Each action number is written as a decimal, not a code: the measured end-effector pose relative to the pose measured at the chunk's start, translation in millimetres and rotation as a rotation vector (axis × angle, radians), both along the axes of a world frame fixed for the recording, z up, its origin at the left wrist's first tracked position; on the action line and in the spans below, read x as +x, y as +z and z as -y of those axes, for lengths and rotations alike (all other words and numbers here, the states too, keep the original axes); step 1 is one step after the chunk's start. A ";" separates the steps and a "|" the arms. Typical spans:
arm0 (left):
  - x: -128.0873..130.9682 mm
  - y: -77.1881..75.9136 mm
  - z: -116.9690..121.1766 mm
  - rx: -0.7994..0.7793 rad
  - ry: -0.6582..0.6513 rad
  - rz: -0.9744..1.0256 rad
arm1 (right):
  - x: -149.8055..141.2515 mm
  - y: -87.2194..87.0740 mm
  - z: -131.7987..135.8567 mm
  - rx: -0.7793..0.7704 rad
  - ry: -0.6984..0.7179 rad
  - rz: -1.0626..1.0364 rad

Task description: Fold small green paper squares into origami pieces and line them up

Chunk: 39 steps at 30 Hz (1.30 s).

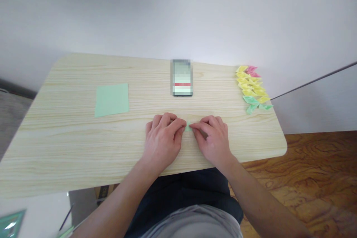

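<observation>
A small piece of green folded paper shows between my fingertips, close to the front of the table. My left hand pinches its left side between thumb and forefinger. From the right, my right hand grips the other side with its thumb and forefinger. Most of the paper is hidden by the fingers, so its full shape cannot be made out. Both hands rest low over the tabletop, wrists near the front edge.
A stack or sheet of square green paper lies to the left. A phone lies at the back middle. Several folded paper pieces in yellow, pink and green line the right side of the wooden table, against the wall.
</observation>
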<state>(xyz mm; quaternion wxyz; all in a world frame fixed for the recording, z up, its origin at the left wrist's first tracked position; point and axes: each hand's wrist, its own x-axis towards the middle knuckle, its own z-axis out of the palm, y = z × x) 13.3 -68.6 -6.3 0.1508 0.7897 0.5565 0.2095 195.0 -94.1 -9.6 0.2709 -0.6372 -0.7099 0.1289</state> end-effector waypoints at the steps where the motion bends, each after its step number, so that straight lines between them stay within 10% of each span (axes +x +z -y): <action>1: -1.1 -0.2 -0.6 -0.007 -0.004 0.008 | 1.1 -0.6 0.1 -0.003 0.001 -0.009; 39: -12.0 -10.3 -3.4 0.156 -0.137 0.040 | 14.9 -12.7 -17.0 0.058 0.199 -0.059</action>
